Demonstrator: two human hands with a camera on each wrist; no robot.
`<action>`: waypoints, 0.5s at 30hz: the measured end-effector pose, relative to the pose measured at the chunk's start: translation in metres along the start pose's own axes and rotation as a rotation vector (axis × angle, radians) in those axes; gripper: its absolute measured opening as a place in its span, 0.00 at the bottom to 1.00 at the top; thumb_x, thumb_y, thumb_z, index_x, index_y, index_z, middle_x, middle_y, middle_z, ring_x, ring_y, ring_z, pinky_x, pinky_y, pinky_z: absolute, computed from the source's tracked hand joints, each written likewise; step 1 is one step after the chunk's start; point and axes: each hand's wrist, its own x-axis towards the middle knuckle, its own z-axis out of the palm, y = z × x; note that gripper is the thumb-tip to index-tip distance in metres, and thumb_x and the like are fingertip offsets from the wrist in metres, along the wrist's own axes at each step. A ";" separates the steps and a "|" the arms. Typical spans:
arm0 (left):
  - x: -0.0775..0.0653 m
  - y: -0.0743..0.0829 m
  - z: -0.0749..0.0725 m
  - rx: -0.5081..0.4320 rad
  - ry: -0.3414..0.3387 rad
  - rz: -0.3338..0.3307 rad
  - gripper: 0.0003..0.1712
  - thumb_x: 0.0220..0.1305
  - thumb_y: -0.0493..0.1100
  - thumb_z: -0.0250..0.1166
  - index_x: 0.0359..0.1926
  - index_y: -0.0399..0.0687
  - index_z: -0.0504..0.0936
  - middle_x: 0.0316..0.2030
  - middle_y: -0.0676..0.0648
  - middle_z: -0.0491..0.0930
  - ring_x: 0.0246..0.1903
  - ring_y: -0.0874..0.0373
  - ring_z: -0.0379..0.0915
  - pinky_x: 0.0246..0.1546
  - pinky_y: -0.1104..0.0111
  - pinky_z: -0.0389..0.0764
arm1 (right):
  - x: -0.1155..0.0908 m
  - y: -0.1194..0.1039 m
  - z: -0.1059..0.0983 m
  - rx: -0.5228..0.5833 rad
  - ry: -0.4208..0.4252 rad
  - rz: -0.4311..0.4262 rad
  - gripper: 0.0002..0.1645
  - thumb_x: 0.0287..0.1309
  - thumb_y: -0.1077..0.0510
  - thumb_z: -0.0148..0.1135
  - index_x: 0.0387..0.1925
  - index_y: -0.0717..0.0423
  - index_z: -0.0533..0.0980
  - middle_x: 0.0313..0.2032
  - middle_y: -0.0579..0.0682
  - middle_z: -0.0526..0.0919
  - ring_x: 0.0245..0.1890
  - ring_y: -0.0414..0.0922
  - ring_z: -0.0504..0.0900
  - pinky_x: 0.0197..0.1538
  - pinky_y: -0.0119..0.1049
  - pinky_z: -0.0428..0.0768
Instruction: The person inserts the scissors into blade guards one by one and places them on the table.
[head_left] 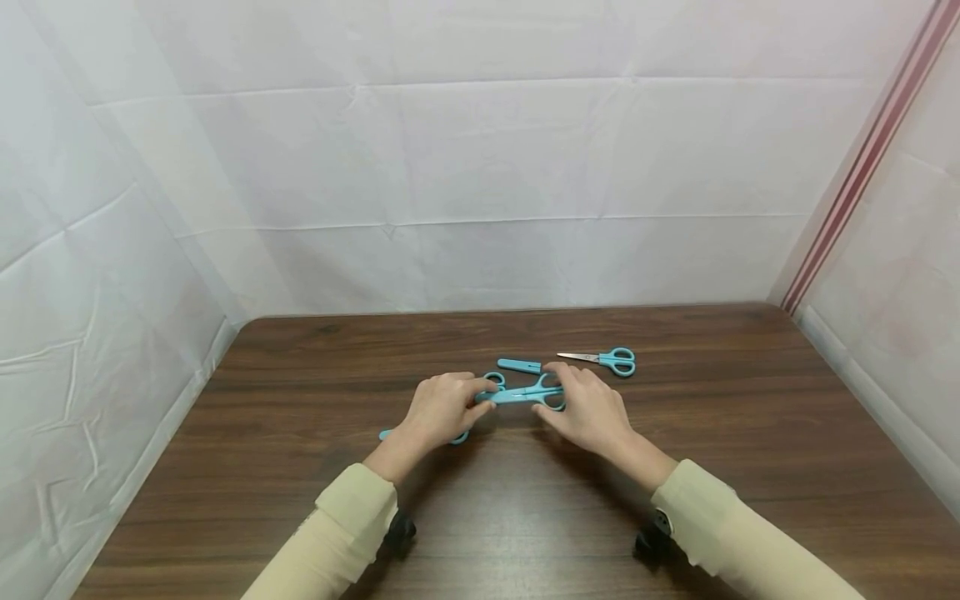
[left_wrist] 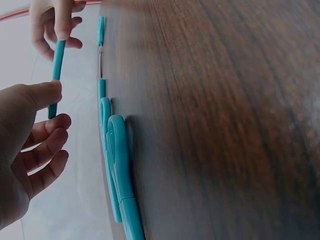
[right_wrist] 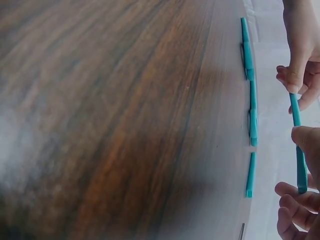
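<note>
Both hands hold one pair of light-blue scissors (head_left: 517,396) between them, lifted above the table and seen edge-on in the wrist views. At the capped blade end, my left hand (head_left: 442,408) pinches the blue blade cover (left_wrist: 56,75) between thumb and fingers. My right hand (head_left: 592,408) grips the handle loops (right_wrist: 301,170) with thumb and fingers. Behind the left hand lies a second capped pair of scissors (head_left: 492,377), partly hidden. Another capped pair (left_wrist: 120,155) lies below the left wrist, mostly covered by it in the head view.
Farther back on the brown wooden table (head_left: 337,350) lie a loose blue blade cover (head_left: 519,366) and an uncovered pair of scissors (head_left: 617,362), its metal blades pointing left. White sheeting (head_left: 480,167) hangs behind the table and along its sides.
</note>
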 end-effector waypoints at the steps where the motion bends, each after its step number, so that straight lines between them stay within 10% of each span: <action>1: 0.000 0.000 0.000 0.000 0.000 0.000 0.14 0.55 0.51 0.67 0.44 0.60 0.84 0.18 0.58 0.69 0.13 0.70 0.57 0.09 0.76 0.56 | 0.000 0.001 0.000 -0.001 0.003 -0.003 0.33 0.45 0.39 0.67 0.51 0.49 0.72 0.27 0.46 0.78 0.23 0.40 0.75 0.16 0.28 0.66; 15: 0.004 0.003 0.001 -0.009 0.000 0.011 0.14 0.55 0.51 0.67 0.43 0.59 0.84 0.19 0.58 0.72 0.13 0.70 0.58 0.10 0.76 0.57 | -0.002 0.005 -0.002 -0.012 -0.006 0.009 0.30 0.46 0.39 0.67 0.48 0.51 0.74 0.22 0.45 0.74 0.20 0.39 0.70 0.16 0.29 0.63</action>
